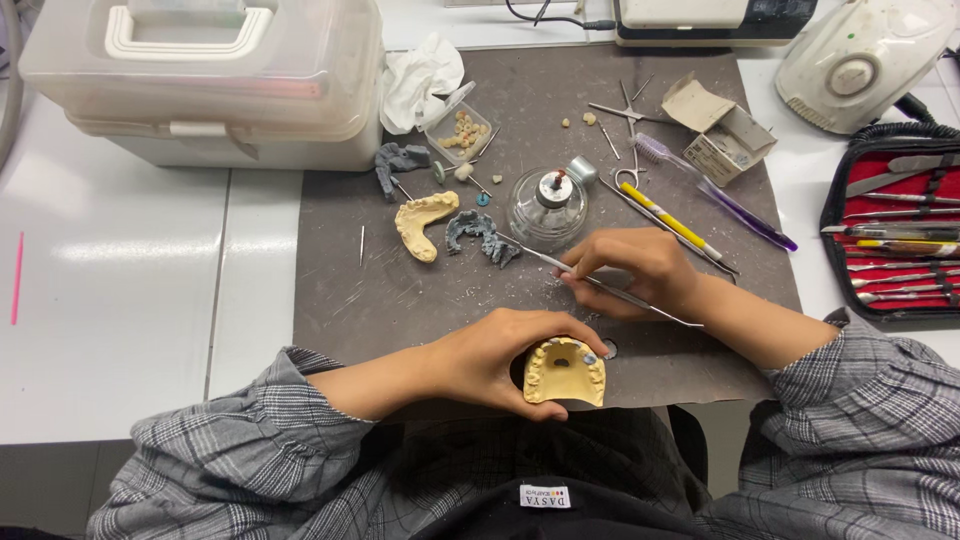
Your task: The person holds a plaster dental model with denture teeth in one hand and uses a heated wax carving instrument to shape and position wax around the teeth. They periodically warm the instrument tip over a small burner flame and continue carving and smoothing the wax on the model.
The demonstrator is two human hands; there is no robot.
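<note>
White workbench under bright overhead light, covered in the middle by a dark mat.

The white tabletop point(130, 300) fills the left of the frame, with a seam running down it and soft glare patches from the lighting above. A grey-brown work mat point(400, 300), scratched and dusted with pale crumbs, lies across the centre. A translucent plastic storage box point(210, 85) stands at the upper left, and a white machine housing point(860, 60) sits at the upper right corner.

White table point(120, 300), grey mat point(400, 290), plastic storage box point(210, 90), red-lined tool case point(890, 235)
</note>
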